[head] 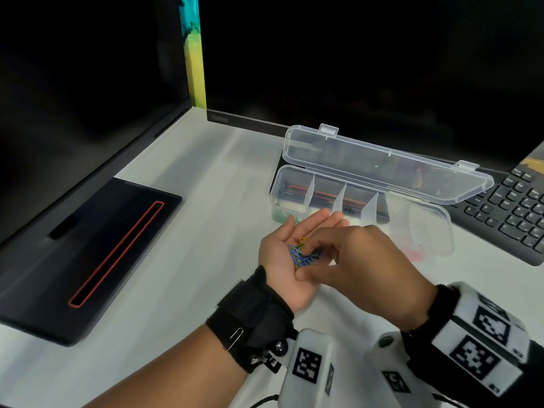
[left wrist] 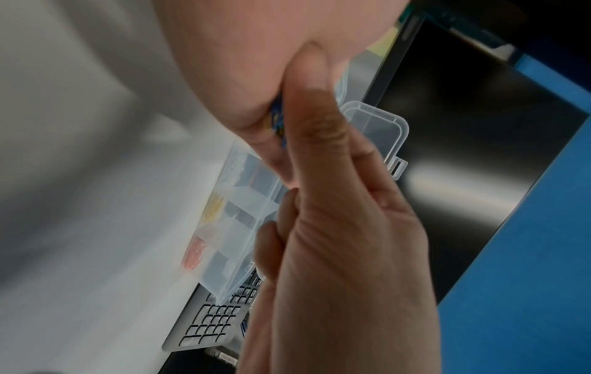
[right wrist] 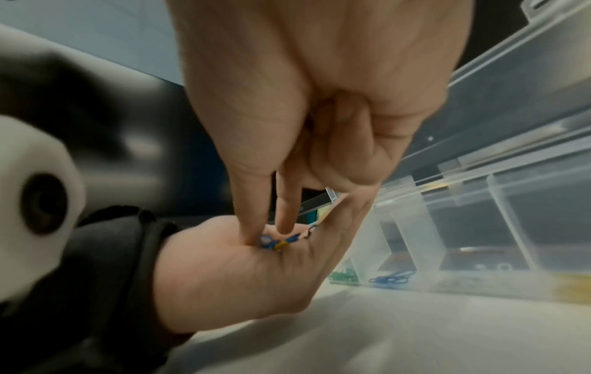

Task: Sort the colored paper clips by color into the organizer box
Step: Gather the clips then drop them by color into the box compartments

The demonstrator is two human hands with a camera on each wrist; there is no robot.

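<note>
My left hand (head: pixel 279 248) lies palm up above the desk, fingers nearly straight, with a small pile of paper clips (head: pixel 297 254) on it, mostly blue with some yellow and green. My right hand (head: pixel 306 260) reaches in from the right. Its thumb and forefinger pinch into the pile (right wrist: pixel 272 244), and its other fingers are curled. Just behind the hands stands the clear organizer box (head: pixel 432 231) with its lid (head: pixel 382 163) tilted back. Green clips (right wrist: pixel 343 275) lie in its leftmost compartment, blue clips (right wrist: pixel 391 277) in the one beside it, and yellow clips (left wrist: pixel 214 210) and red clips (left wrist: pixel 195 253) further right.
A black keyboard (head: pixel 518 207) lies right of the box. Dark monitors stand behind and to the left. One monitor's black base (head: pixel 88 254) with a red-edged slot lies at the left. A silver clip (head: pixel 235 338) hangs on my left wrist strap.
</note>
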